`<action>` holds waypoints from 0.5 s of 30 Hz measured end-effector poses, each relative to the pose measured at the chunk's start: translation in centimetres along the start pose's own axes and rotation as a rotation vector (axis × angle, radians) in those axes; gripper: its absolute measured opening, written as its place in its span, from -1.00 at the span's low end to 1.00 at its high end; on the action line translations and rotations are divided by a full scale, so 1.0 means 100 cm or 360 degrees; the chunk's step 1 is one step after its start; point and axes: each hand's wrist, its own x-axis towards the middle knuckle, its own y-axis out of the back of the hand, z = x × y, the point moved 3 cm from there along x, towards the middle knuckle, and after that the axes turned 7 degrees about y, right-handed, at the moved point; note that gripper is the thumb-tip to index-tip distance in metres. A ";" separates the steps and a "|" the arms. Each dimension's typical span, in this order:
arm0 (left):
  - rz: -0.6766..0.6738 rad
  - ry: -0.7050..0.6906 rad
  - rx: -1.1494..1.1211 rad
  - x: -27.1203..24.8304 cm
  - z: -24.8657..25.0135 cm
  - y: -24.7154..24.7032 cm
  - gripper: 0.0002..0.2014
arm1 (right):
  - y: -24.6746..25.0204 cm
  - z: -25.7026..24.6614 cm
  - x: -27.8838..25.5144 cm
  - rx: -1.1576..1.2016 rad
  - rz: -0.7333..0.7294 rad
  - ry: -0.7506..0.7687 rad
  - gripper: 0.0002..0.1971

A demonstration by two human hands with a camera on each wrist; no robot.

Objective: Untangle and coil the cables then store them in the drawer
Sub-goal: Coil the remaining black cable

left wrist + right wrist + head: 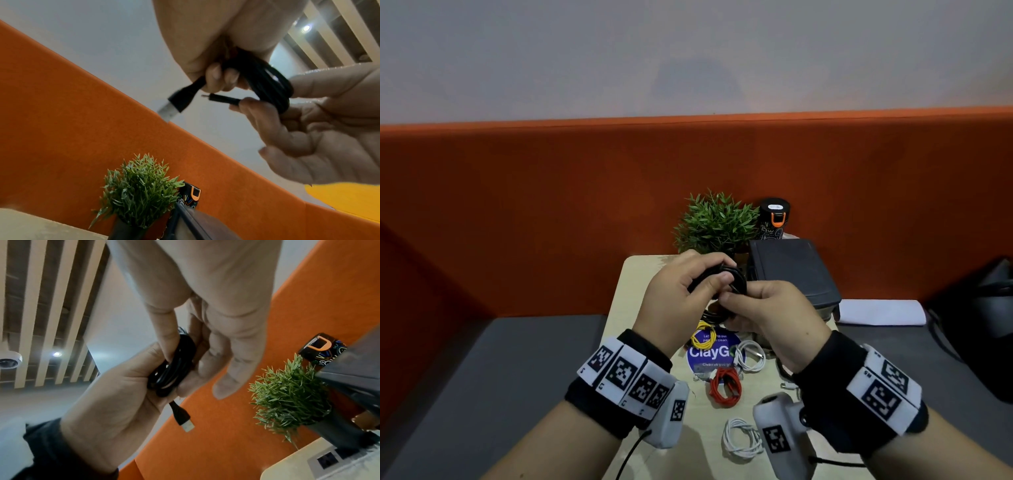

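Note:
Both hands hold a coiled black cable (734, 279) in the air above the small beige table (640, 274). My left hand (709, 279) grips the coil (269, 86), and its USB plug (170, 108) sticks out below the fingers. My right hand (732, 305) pinches the coil from the right, thumb on the loops (174, 366), with the small plug (224, 99) at its fingertips. On the table lie coiled yellow (702, 337), red (726, 387) and two white cables (751, 356) (743, 442). A black drawer box (791, 270) stands at the table's back right.
A potted green plant (715, 222) and a black bottle (774, 219) stand behind the drawer box against the orange partition (551, 205). More black cable (714, 313) lies under my hands. A blue round sticker (709, 353) marks the tabletop. White paper (880, 311) and a dark bag (983, 315) sit at right.

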 end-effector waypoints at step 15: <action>-0.0618 0.0630 0.0132 0.008 -0.012 0.016 -0.76 | 0.009 0.002 -0.003 -0.0348 0.0169 0.0173 -0.95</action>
